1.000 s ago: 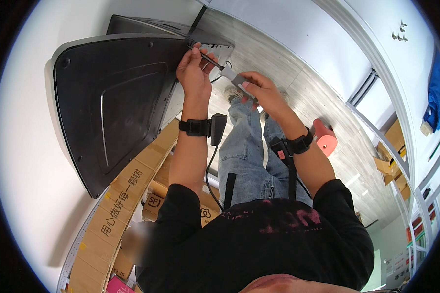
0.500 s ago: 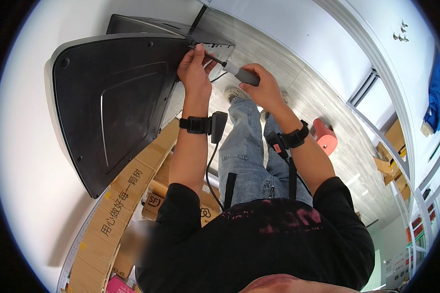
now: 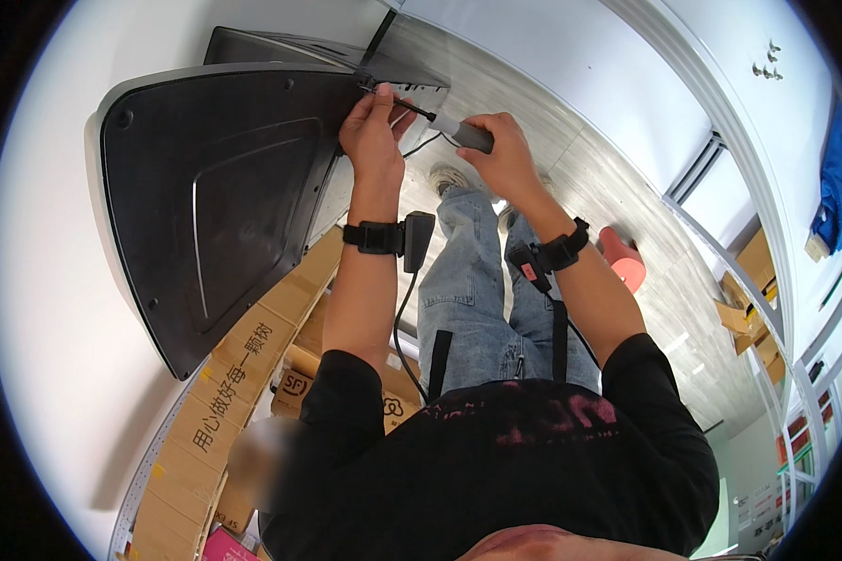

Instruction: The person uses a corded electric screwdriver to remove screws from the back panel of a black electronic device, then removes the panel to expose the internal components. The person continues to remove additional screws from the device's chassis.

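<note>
In my right hand (image 3: 507, 154) is a screwdriver (image 3: 474, 137) with a two-tone grey handle, my fingers wrapped round it. Its dark shaft points up and left toward my left hand (image 3: 376, 140). There my thumb and fingers close near the shaft's front end, beside a small dark hinge-like fitting (image 3: 366, 80); what they pinch is hidden. That fitting sits at the corner of a large black panel (image 3: 253, 187) with rounded corners and a pale rim, standing open like a lid. Behind the panel, part of a dark box-shaped body (image 3: 271, 45) shows.
Long cardboard (image 3: 234, 393) runs below the panel, with more boxes beside it. A red stool-like object (image 3: 622, 260) stands on the floor, right of my legs. Several small metal fasteners (image 3: 767, 67) lie on a white surface at upper right, near blue cloth (image 3: 837, 178). A cable (image 3: 423, 146) hangs beneath the screwdriver.
My right hand has shifted slightly up with the screwdriver, and its grip on the handle has turned a little. My left hand stays almost in place.
</note>
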The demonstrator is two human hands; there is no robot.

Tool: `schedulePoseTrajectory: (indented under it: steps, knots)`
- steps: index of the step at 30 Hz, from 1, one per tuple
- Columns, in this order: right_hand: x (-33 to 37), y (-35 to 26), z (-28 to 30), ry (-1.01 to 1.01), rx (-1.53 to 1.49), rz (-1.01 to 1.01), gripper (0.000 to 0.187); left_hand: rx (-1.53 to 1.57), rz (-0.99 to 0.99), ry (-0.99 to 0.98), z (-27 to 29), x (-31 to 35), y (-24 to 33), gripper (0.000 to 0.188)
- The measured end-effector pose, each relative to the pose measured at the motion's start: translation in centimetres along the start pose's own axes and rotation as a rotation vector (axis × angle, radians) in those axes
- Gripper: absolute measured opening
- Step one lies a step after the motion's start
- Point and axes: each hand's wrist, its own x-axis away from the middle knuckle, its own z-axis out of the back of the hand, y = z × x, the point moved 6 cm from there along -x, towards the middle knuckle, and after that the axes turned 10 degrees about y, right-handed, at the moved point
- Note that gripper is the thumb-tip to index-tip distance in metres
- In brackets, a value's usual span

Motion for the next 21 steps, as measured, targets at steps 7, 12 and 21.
schedulePoseTrajectory:
  steps: [7,12,21]
  knots:
    - [0.5,2.0,-1.1,-0.324,-0.422,-0.603,0.035,-0.029,-0.019,-0.014,0.0,0.1,0.4,0.021]
    - [-0.1,2.1,-0.4,-0.165,-0.370,-0.306,0.037,-0.022,0.001,-0.018,-0.2,0.3,0.6,0.022]
    - [0.2,1.1,-0.2,-0.086,-0.163,-0.147,0.043,-0.028,0.004,-0.025,-0.1,0.1,0.5,0.022]
